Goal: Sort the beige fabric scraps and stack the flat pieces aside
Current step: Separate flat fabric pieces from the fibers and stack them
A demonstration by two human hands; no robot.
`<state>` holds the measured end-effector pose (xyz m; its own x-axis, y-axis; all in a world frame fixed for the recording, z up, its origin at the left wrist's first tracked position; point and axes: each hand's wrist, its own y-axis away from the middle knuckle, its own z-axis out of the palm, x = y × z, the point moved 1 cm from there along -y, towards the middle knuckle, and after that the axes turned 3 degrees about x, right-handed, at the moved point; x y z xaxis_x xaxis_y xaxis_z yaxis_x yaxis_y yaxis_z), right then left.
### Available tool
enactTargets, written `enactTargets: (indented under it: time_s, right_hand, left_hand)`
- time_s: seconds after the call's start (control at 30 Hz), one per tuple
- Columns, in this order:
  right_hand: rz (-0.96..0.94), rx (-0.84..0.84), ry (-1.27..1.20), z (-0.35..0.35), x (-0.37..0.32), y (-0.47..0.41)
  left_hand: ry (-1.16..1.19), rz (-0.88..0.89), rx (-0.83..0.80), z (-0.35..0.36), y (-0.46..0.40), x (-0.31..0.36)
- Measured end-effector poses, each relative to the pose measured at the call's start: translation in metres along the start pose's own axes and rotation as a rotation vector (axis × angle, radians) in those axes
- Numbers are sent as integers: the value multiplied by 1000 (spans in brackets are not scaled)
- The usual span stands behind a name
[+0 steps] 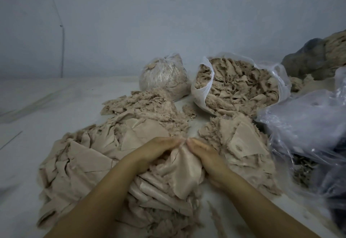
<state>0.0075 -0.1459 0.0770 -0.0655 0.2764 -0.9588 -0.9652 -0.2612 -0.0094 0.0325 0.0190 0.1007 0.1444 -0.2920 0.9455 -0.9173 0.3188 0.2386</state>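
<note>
Two hands meet at frame centre over one scrap (184,160), which is pinched at its far top edge: left hand (155,150) from the left, right hand (205,154) from the right, fingertips nearly touching. Fingers of both are curled onto the cloth; how firm the hold is cannot be told. The scrap hangs toward the person, long axis running near to far, draped on the pile (97,155) below. Neither hand is nearer; the grip is shared. The flat stack (241,142) lies just right of the right hand, so a rightward carry is judged the likely next move, right hand leading. A clear bag (307,123) crowds the stack's far-right side. An open bag (237,84) of scraps and a tied bag (164,76) sit further back, well apart from the hands. Fluffy trimmings (149,101) lie behind the pile.
</note>
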Motion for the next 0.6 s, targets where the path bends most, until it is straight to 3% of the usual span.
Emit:
enactTargets:
  time_s: [0.03, 0.13, 0.2, 0.3, 0.37, 0.47, 0.6]
  right_hand:
    - [-1, 18, 21, 1, -1, 0]
    - [56, 224, 161, -6, 4, 3]
    - [123, 303, 199, -15, 8, 7]
    - [134, 296, 111, -25, 6, 11]
    - [200, 190, 202, -23, 3, 12]
    - [236, 93, 316, -13, 6, 13]
    - [33, 261, 50, -19, -2, 16]
  left_hand:
    - [0, 42, 48, 4, -3, 1]
    - [95, 149, 479, -5, -13, 3]
    - [46, 227, 676, -23, -16, 2]
    - [-217, 338, 570, -27, -16, -2]
    - [-215, 394, 496, -15, -19, -6]
    - [-247, 427, 608, -10, -25, -4]
    - [-807, 288, 690, -29, -17, -7]
